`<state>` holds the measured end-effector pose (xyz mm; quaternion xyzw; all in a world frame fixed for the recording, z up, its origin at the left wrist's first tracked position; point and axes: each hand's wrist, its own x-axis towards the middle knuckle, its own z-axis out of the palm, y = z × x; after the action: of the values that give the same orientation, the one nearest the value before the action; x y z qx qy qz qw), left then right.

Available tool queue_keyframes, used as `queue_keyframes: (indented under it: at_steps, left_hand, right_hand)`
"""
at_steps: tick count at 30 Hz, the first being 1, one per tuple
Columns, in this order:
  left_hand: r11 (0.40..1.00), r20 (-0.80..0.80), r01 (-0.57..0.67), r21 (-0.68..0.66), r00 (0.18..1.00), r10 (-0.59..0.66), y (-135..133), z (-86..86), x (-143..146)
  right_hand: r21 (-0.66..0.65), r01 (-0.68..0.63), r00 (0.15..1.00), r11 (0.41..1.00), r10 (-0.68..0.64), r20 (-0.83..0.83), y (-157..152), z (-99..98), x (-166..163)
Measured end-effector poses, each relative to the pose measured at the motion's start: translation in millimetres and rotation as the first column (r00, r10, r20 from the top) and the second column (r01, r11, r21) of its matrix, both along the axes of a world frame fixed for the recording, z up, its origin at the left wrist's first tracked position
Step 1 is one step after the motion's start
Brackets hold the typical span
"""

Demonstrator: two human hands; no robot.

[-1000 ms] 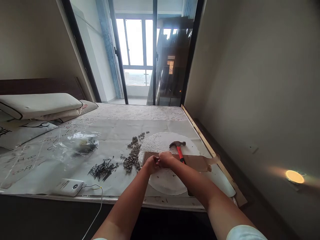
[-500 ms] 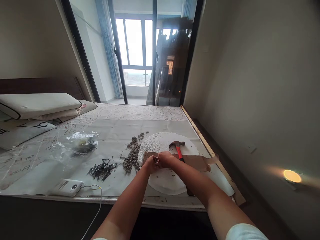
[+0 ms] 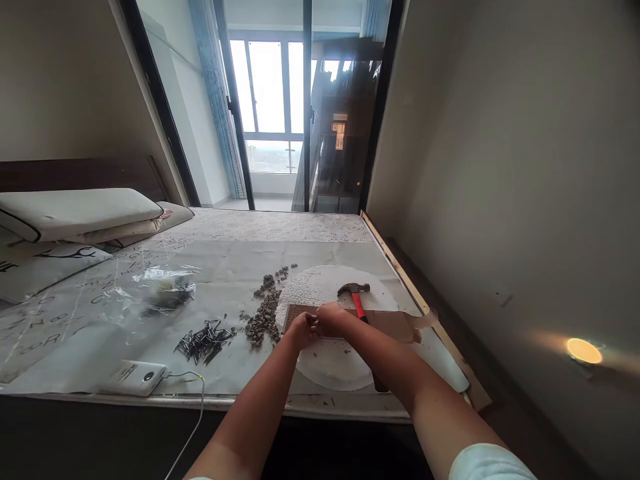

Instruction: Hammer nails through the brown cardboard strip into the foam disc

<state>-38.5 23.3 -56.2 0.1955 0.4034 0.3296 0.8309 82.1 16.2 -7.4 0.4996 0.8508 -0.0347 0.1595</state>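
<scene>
My left hand (image 3: 302, 329) and my right hand (image 3: 330, 319) meet over a flat brown board (image 3: 393, 324), fingers closed and pressed together. Something small and dark shows between the fingertips, too small to name. Beneath the board lies a round white foam disc (image 3: 320, 283). A claw hammer (image 3: 358, 301) with a red and black handle rests across the disc and board just beyond my right hand, its handle partly hidden by my right forearm. Grey crumbly lumps (image 3: 264, 319) are heaped left of the disc. Farther left is a pile of nails (image 3: 204, 341).
A white power bank (image 3: 136, 377) with a cable lies near the bed's front edge. Behind it is a clear plastic bag (image 3: 167, 290) with dark contents. Pillows (image 3: 80, 210) are at the left. A wooden strip (image 3: 415, 293) runs along the right edge, near the wall.
</scene>
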Motion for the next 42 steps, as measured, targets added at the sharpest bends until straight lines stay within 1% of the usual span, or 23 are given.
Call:
queue_keyframes:
  at_steps: [5, 11, 15, 20, 22, 27, 33, 38, 42]
  left_hand:
    - [1.000, -0.005, 0.014, 0.014, 1.000, -0.014, 0, 1.0, 0]
    - [1.000, -0.005, 0.002, 0.012, 1.000, -0.002, 0, 0.8, 0]
    - [1.000, -0.012, 0.001, 0.014, 1.000, -0.001, -1, 1.3, 0]
    - [0.999, -0.029, -0.016, 0.035, 0.999, 0.017, 1, -2.7, 0]
    - [0.999, -0.028, -0.005, 0.031, 1.000, 0.005, 3, -4.9, 0]
    - [1.000, -0.011, 0.023, 0.003, 1.000, -0.023, 7, -8.9, 1]
    - [0.999, 0.018, 0.036, -0.024, 0.999, -0.036, 7, -8.5, 1]
    - [0.999, 0.022, 0.024, -0.042, 0.999, -0.023, 5, -4.8, 1]
    - [0.999, 0.001, 0.006, -0.041, 1.000, -0.006, 3, -2.0, 2]
  right_hand:
    - [-0.002, -0.041, 0.999, 0.999, 0.041, -0.023, 2, -3.1, 1]
    - [0.014, -0.008, 0.999, 1.000, 0.008, -0.032, 7, -4.3, 0]
    - [0.017, -0.017, 0.998, 1.000, 0.018, -0.056, 6, -4.4, -1]
    - [-0.005, -0.007, 0.997, 1.000, 0.007, -0.078, 5, -7.0, 1]
    - [-0.007, -0.002, 0.996, 1.000, 0.002, -0.093, 5, -7.3, 2]
    - [0.040, 0.006, 0.988, 0.999, 0.000, -0.155, -1, -7.0, 7]
    - [0.086, 0.057, 0.979, 0.995, -0.038, -0.200, -2, -9.1, 12]
    - [0.063, 0.096, 0.980, 0.993, -0.083, -0.180, 5, -7.0, 9]
    - [0.057, 0.117, 0.975, 0.992, -0.103, -0.198, 3, -2.8, 4]
